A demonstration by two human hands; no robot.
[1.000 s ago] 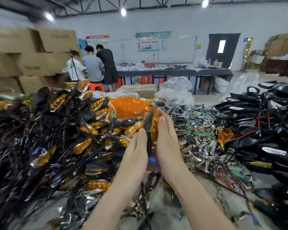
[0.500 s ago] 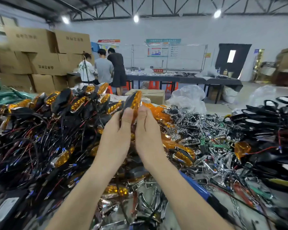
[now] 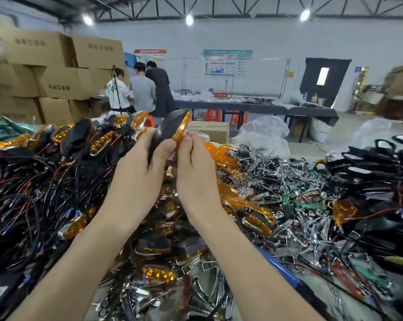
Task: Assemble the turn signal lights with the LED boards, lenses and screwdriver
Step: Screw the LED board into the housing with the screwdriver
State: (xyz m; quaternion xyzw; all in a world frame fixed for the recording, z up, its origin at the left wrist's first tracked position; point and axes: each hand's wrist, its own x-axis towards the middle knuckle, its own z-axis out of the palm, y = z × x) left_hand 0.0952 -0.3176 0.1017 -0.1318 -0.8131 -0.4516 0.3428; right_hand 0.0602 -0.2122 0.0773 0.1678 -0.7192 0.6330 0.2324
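A turn signal light (image 3: 172, 127) with a black housing and an amber lens stands edge-on between my two hands, above the table. My left hand (image 3: 140, 172) grips the black housing side, thumb on the lens edge. My right hand (image 3: 196, 170) pinches the amber lens side with curled fingers. Loose amber lenses (image 3: 219, 154) lie in a heap just behind my hands. Chrome reflector parts and green LED boards (image 3: 293, 195) are piled to the right. A blue-handled screwdriver (image 3: 277, 267) lies under my right forearm.
Assembled lights with black and red wires (image 3: 56, 163) heap up on the left. Black housings (image 3: 381, 167) stack at the right. Cardboard boxes (image 3: 56, 72) stand far left; three people (image 3: 142, 91) work at a distant dark table (image 3: 265, 107).
Both hands have lifted the light higher and farther from me, over the pile. My fingers went from flat palms pressed on it to curled grips around its edges.
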